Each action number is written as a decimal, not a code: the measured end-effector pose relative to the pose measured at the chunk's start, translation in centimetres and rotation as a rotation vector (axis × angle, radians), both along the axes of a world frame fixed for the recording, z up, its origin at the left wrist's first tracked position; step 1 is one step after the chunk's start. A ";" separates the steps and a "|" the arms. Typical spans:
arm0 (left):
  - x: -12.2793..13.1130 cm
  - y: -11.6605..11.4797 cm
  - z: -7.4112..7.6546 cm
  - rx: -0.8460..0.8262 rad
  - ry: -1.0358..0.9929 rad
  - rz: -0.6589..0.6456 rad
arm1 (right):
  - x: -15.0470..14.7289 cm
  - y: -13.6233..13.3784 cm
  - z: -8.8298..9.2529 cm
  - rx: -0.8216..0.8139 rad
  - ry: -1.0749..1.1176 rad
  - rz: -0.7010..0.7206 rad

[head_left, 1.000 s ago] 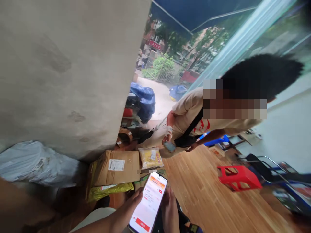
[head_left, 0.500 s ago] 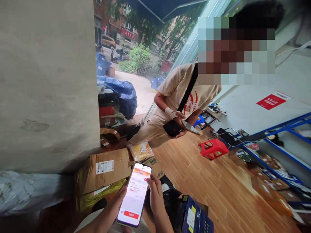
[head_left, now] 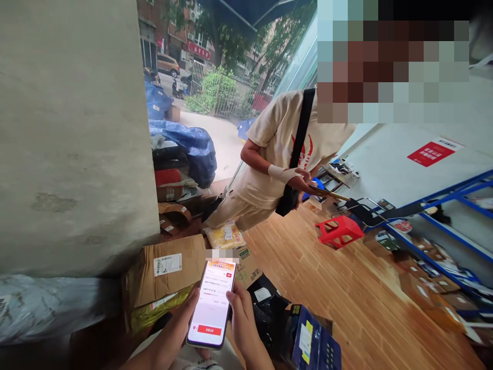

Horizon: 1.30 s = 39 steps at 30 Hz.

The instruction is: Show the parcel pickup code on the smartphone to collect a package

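Note:
A smartphone with a lit white screen and a red button near its bottom is held upright at the lower centre. My left hand is closed around its left edge, some fingers hidden behind it. On the right edge rests my right hand, its thumb at the side of the screen and its other fingers curled behind. Past the phone lie a cardboard box with a white label and a yellow package.
A person with a wrapped wrist stands ahead, holding a flat device. Right of them is a red stool. Blue shelves and parcels line the right side. Black bags and a blue box lie at the lower right; a wall stands left.
My right thumb has moved down from near the screen's top to its right edge. The person has come nearer and shifted the held device to the right. The view has moved slightly.

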<state>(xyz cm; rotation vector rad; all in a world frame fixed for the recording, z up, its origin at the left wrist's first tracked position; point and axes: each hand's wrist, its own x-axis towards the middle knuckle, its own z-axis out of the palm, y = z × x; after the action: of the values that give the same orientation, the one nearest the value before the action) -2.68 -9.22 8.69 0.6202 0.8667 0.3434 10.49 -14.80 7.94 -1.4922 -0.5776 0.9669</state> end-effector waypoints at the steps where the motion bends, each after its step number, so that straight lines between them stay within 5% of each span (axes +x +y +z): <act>1: 0.0 0.0 0.2 -0.002 -0.007 -0.005 | 0.0 0.0 -0.1 0.009 -0.005 0.016; 39: -0.4 -0.2 0.1 0.036 -0.049 -0.057 | 0.4 0.4 -0.5 0.065 -0.027 0.128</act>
<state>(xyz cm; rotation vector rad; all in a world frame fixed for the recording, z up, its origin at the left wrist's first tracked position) -3.03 -9.43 8.80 0.6665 0.7963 0.3222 10.91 -14.45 7.43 -1.4257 -0.7244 1.0186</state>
